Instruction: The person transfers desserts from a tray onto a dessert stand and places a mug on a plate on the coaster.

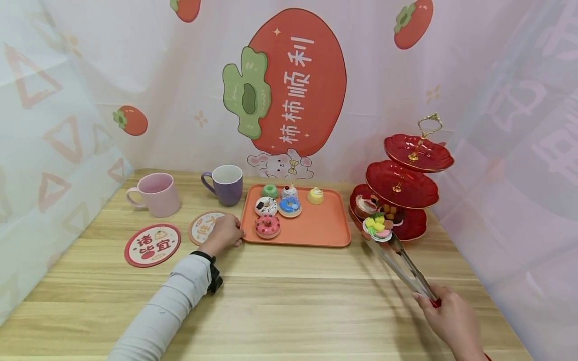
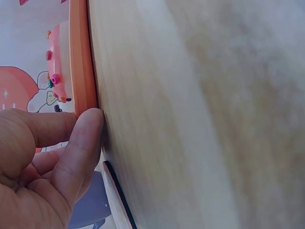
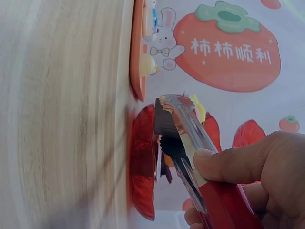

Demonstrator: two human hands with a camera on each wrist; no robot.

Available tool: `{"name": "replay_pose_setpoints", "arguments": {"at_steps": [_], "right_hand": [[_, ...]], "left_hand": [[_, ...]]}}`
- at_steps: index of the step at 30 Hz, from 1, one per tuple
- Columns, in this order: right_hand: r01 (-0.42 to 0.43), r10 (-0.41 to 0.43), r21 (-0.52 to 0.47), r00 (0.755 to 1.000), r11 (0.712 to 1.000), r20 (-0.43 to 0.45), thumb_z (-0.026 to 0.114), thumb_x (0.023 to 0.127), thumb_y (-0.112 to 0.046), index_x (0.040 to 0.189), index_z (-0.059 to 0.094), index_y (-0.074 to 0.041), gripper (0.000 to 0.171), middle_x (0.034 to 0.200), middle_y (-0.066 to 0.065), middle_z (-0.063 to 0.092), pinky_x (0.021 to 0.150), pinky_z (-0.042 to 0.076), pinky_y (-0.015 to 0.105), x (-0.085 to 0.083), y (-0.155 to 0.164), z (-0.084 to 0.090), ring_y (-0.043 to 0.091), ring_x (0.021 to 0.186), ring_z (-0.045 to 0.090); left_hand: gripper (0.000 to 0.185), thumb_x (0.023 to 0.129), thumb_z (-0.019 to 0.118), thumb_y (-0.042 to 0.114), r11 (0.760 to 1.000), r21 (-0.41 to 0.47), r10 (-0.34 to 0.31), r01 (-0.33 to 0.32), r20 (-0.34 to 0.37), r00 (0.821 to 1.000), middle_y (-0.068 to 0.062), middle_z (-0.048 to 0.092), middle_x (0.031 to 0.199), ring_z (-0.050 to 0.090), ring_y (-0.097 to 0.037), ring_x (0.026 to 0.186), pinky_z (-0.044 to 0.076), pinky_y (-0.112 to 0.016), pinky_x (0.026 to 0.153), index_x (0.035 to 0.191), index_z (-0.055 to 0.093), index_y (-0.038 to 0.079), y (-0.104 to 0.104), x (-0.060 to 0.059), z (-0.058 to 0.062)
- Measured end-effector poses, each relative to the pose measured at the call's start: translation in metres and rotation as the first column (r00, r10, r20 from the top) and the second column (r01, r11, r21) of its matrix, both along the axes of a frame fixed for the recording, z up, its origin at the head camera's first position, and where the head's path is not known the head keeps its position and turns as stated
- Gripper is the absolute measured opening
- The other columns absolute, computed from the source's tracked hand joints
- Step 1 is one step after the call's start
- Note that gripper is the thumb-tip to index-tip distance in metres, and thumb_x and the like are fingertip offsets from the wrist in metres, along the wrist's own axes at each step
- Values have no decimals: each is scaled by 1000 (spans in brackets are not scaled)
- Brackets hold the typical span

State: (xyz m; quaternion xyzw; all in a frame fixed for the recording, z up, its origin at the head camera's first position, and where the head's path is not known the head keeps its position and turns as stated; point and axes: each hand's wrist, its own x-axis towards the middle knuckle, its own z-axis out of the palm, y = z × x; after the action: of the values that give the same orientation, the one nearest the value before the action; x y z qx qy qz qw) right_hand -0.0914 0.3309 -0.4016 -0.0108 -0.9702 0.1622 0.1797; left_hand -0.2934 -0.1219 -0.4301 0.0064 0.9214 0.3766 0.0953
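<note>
My left hand (image 1: 224,231) pinches the front left corner of an orange tray (image 1: 322,225); in the left wrist view thumb and forefinger meet at its rim (image 2: 85,62). On the tray are a pink donut (image 1: 268,226), a blue donut (image 1: 290,206), a white donut (image 1: 266,206) and several small cakes. My right hand (image 1: 453,318) grips red-handled metal tongs (image 1: 413,273). Between the tongs' tips is a small toy dessert (image 1: 377,228) topped with yellow and pink pieces. It hangs at the front of the bottom plate of a red three-tier stand (image 1: 402,183).
On the bottom tier lie a cream-topped tart (image 1: 365,205) and other small sweets. A pink mug (image 1: 158,194) and a purple mug (image 1: 227,185) stand at the back left. Two round coasters, a red-rimmed one (image 1: 152,245) and a brown-rimmed one (image 1: 200,228), lie before them.
</note>
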Motion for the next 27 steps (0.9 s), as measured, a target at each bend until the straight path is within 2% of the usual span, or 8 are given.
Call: {"name": "replay_pose_setpoints", "arguments": {"at_steps": [4, 10, 20, 27], "right_hand": [[28, -27, -7, 997, 1000, 70, 72, 81, -20, 97, 63, 13, 37, 64, 3, 47, 45, 34, 33, 3, 5, 3, 17, 53, 42], [65, -64, -11, 994, 998, 86, 70, 82, -22, 95, 62, 14, 39, 66, 5, 51, 47, 37, 35, 6, 14, 7, 20, 56, 46], [94, -94, 3, 990, 996, 102, 65, 86, -25, 80, 60, 3, 29, 59, 2, 46, 45, 32, 32, 9, 31, 8, 17, 50, 38], [129, -130, 21, 983, 991, 132, 63, 87, -29, 93, 62, 13, 42, 62, 7, 54, 45, 37, 39, 8, 46, 8, 20, 51, 44]], "left_hand": [[21, 85, 62, 4, 1000, -4, 2, -2, 6, 1000, -7, 59, 60, 58, -13, 47, 43, -22, 44, 66, 52, 5, 0, 0, -1], [20, 85, 62, 4, 1000, 0, 8, -8, 8, 1000, -7, 60, 60, 59, -13, 48, 44, -22, 45, 67, 53, 4, 0, 0, -1], [20, 86, 62, 5, 1000, -11, 17, -16, 22, 1000, -7, 60, 61, 59, -13, 48, 45, -22, 45, 68, 53, 4, 0, -1, -1], [18, 85, 62, 4, 1000, -7, 18, -18, 16, 1000, -7, 60, 61, 59, -13, 48, 45, -22, 45, 69, 54, 3, 0, -1, -1]]}}
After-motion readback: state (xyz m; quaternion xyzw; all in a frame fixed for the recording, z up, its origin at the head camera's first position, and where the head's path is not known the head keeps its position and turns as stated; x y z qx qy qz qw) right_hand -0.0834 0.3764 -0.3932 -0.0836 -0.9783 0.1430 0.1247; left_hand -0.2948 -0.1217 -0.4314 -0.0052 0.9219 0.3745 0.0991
